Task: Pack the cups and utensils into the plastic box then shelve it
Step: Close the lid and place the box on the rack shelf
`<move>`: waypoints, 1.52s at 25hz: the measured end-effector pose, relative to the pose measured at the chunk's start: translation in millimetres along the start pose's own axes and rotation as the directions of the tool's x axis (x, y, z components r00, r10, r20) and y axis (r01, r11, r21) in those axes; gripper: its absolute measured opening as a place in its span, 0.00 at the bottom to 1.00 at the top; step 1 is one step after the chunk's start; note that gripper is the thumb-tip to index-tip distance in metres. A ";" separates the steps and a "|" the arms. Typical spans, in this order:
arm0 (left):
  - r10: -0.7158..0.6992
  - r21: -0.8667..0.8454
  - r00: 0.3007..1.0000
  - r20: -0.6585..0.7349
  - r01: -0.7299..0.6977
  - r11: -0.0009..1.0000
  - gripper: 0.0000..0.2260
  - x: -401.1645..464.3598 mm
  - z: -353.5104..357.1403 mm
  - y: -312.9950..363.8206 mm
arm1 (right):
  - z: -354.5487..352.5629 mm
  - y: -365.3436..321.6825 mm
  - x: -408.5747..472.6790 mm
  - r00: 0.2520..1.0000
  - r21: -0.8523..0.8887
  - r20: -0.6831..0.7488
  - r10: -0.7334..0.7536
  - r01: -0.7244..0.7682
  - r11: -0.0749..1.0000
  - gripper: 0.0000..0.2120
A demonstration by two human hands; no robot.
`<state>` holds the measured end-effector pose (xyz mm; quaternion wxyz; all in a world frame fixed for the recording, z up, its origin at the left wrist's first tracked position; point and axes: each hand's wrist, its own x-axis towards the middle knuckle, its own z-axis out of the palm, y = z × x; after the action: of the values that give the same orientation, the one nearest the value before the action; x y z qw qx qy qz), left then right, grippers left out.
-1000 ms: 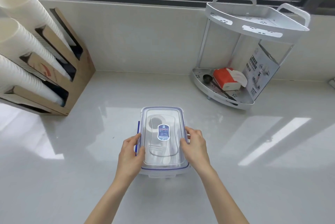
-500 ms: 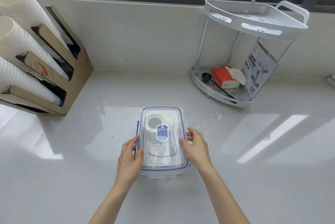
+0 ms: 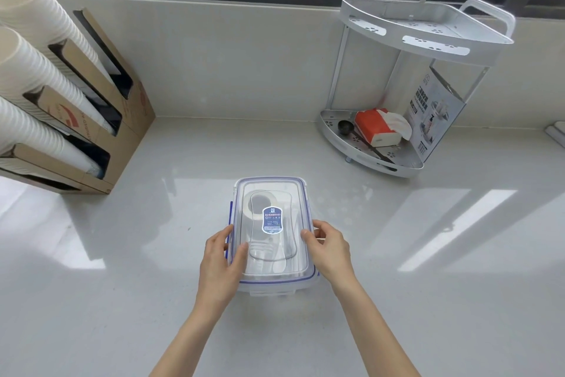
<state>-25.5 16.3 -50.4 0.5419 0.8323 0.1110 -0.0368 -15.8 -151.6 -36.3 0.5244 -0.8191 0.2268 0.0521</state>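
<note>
A clear plastic box with a blue-trimmed lid and a blue label stands on the white counter, lid on. Through the lid I see a white cup lying on its side and white utensils. My left hand grips the box's left side, thumb on the lid. My right hand rests against the right side, fingers curled at the lid's edge. The two-tier metal corner shelf stands at the back right, its upper tier bare.
A cardboard dispenser with stacks of paper cups stands at the left. The shelf's lower tier holds a red tissue pack, a black scoop and a printed carton. A window ledge runs along the back.
My right hand has loosened and shifted slightly at the lid's right edge. The box has stayed in place on the counter.
</note>
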 end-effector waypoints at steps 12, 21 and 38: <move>0.073 0.081 0.997 0.015 -0.074 0.994 0.21 -3.9 3.8 -2.4 | -2.5 5.5 -1.9 0.999 -0.040 0.009 -0.048 0.048 0.998 0.18; 0.078 0.068 0.997 0.007 -0.078 0.995 0.21 -4.3 5.8 -4.3 | 0.1 14.6 2.6 0.994 0.108 0.030 0.103 -0.106 0.988 0.18; 0.042 0.009 0.999 0.017 -0.042 0.999 0.20 -5.0 4.8 -2.4 | 25.1 19.2 2.7 0.989 -0.098 -0.113 -0.092 0.081 0.992 0.20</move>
<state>-30.7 12.2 -53.6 0.5396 0.8366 0.0885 -0.0330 -17.8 -137.0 -64.3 0.4730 -0.8535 0.2186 -0.0083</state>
